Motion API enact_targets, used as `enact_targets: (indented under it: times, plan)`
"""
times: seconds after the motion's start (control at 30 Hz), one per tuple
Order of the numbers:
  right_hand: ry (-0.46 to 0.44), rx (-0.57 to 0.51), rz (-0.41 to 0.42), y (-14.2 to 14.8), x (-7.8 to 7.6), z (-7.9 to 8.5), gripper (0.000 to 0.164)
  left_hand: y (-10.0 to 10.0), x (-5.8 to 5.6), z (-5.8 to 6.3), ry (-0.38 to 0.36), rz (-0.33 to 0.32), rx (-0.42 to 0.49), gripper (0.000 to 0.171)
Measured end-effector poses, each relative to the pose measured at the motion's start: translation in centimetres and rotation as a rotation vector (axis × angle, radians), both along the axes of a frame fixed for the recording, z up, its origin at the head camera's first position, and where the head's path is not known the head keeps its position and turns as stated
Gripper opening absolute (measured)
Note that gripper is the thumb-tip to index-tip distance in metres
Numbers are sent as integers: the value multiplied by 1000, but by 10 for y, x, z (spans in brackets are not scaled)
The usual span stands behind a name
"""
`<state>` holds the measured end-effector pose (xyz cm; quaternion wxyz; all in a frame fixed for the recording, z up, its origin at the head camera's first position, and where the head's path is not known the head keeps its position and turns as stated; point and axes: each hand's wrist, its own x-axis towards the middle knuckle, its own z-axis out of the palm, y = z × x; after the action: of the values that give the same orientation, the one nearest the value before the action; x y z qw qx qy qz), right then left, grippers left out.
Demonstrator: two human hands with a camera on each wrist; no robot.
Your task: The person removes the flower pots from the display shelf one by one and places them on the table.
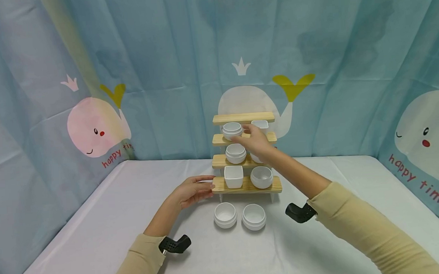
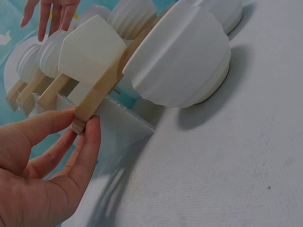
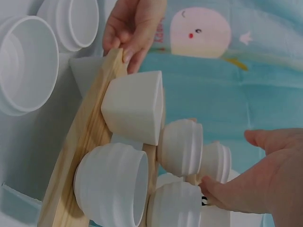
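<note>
A tiered stand with wooden boards (image 1: 247,189) carries several small white cups. My left hand (image 1: 194,191) pinches the left end of the lowest board, thumb on one face and fingers on the other in the left wrist view. My right hand (image 1: 256,142) is at the third board up, beside a round white cup (image 1: 232,130), with thumb and fingers spread apart. A square cup (image 1: 259,125) sits behind that hand. The second board holds a round cup (image 1: 236,152) and another partly hidden by my right hand. On the lowest board are a square cup (image 1: 233,176) and a round cup (image 1: 261,177).
Two round white cups (image 1: 225,215) stand on the white-covered table (image 1: 197,264) in front of the stand. Behind the stand hangs a blue curtain (image 1: 170,73) printed with whales. A black wrist camera (image 1: 301,212) sticks out from the right sleeve.
</note>
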<state>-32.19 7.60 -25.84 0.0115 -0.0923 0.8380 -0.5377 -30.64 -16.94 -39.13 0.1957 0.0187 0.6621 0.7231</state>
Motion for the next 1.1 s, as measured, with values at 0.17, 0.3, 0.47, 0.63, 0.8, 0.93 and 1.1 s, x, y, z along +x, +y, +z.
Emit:
enact_targets:
  times: [0.17, 0.3, 0.47, 0.63, 0.8, 0.93, 1.1]
  plan:
    - [-6, -6, -19, -4, -5, -3, 76, 0, 0, 0, 1, -1, 0, 54]
    - [0, -30, -25, -9, -9, -5, 76, 0, 0, 0, 3, -3, 1, 54]
    - [26, -36, -30, -14, -12, -7, 75, 0, 0, 0, 5, -7, 3, 55]
    - [55, -11, -58, -20, -13, -8, 74, 0, 0, 1, 3, -7, 4, 55]
    - [79, -18, -88, -27, -15, -9, 69, -1, 0, 1, 1, -8, 6, 55]
    - [125, -11, -117, -32, -18, -11, 65, 0, 1, 1, -4, -6, 6, 55]
    - [168, 9, -149, -36, -22, -11, 61, 0, 0, 2, -4, -3, 4, 55]
